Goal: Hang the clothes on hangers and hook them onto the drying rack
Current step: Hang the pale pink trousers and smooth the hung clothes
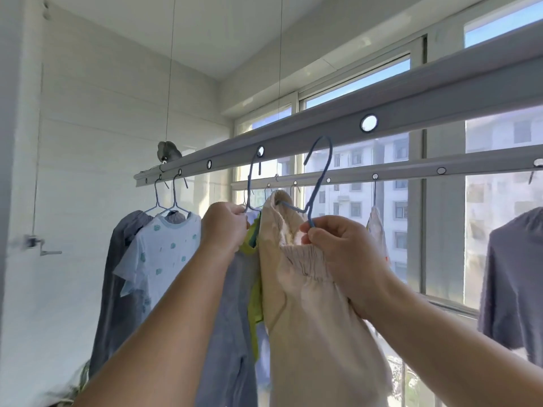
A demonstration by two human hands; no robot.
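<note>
Overhead, the grey drying rack (293, 142) crosses your view in front of a bright window (352, 83), its bar pierced with round holes. Your right hand (338, 248) pinches a blue hanger (318, 183) carrying cream trousers (308, 304), its hook just below the bar, apparently unhooked. Your left hand (224, 227) grips a neighbouring hanger (251, 183) already hooked. White tiled walls (102, 113) close the room.

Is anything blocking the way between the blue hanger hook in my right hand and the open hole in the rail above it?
Nothing visible does. The hook of the blue hanger, held by the right hand, sits just below the near rail; the open hole is up and to its right, with only clear air between.
</note>
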